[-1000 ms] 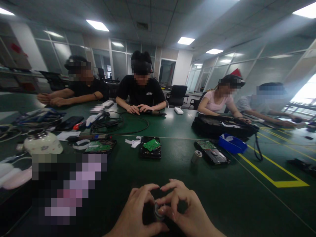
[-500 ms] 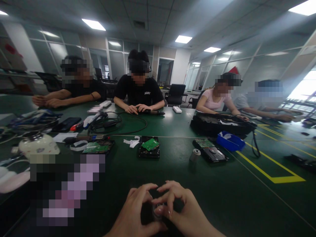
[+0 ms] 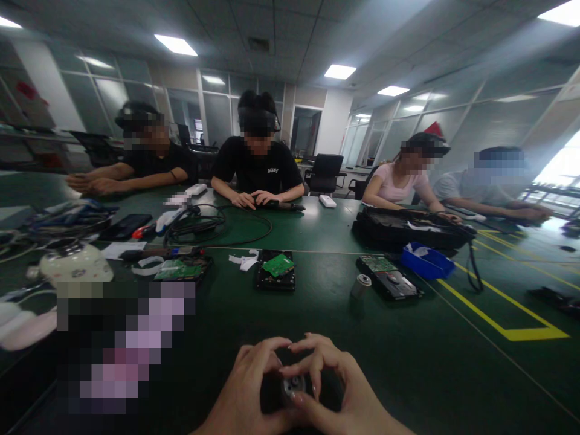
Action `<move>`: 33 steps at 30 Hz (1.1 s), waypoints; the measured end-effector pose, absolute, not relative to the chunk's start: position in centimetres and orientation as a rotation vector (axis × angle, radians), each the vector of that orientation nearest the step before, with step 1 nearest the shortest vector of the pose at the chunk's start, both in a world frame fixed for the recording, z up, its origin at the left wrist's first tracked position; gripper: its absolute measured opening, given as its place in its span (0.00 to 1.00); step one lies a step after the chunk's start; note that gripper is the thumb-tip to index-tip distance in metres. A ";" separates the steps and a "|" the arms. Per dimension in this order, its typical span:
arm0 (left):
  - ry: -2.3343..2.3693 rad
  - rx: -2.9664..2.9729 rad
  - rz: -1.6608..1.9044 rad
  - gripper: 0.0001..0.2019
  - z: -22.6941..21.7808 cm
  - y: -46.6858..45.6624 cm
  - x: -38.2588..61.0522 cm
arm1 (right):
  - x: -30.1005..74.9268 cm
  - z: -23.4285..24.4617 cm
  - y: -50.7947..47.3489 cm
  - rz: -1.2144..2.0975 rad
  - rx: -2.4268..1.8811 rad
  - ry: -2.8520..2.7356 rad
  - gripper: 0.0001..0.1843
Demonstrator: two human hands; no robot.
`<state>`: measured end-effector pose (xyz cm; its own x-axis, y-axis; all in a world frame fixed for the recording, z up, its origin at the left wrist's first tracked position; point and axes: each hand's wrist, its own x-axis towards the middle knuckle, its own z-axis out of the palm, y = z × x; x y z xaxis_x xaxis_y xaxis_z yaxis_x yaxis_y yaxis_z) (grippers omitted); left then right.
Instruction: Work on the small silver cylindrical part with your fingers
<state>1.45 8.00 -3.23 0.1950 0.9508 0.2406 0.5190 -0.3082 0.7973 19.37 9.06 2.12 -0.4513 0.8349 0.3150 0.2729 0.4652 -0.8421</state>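
A small cylindrical metal motor (image 3: 292, 384) is between my two hands at the bottom middle of the head view. Its round grey end, with dark holes and a raised centre, faces up towards me. My left hand (image 3: 249, 383) curls around its left side, the thumb low against it. From the right, my right hand (image 3: 339, 380) has its thumb on the near rim and its index finger at the far rim. The lower body of the motor is hidden by my fingers. A similar metal cylinder (image 3: 361, 286) stands upright on the green table beyond my right hand.
Beyond my hands lie hard drives with green circuit boards (image 3: 278, 264), paper scraps (image 3: 244, 260) and a blue tray (image 3: 428, 261). A black case (image 3: 410, 232) sits farther right. Cables (image 3: 194, 226) and a pale pot (image 3: 76, 263) are left. Several people sit across the table.
My right thumb and fingers have shifted on the motor, and more of its end face shows. My left hand has hardly moved. The whole view has shifted slightly.
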 end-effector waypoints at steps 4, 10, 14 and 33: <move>1.333 1.956 0.933 0.37 -3.3 8.3 1.2 | 19.7 2.0 9.5 0.775 -0.956 -1.847 0.11; 1.325 1.958 0.902 0.36 -3.2 8.5 1.2 | 19.3 2.4 9.6 0.873 -0.866 -1.859 0.09; 1.383 1.917 0.933 0.35 -2.7 8.1 1.4 | 18.8 2.1 9.2 0.912 -0.907 -1.919 0.08; 1.325 1.959 0.871 0.39 -3.4 8.5 1.0 | 22.3 0.1 14.8 0.883 -1.228 -1.684 0.12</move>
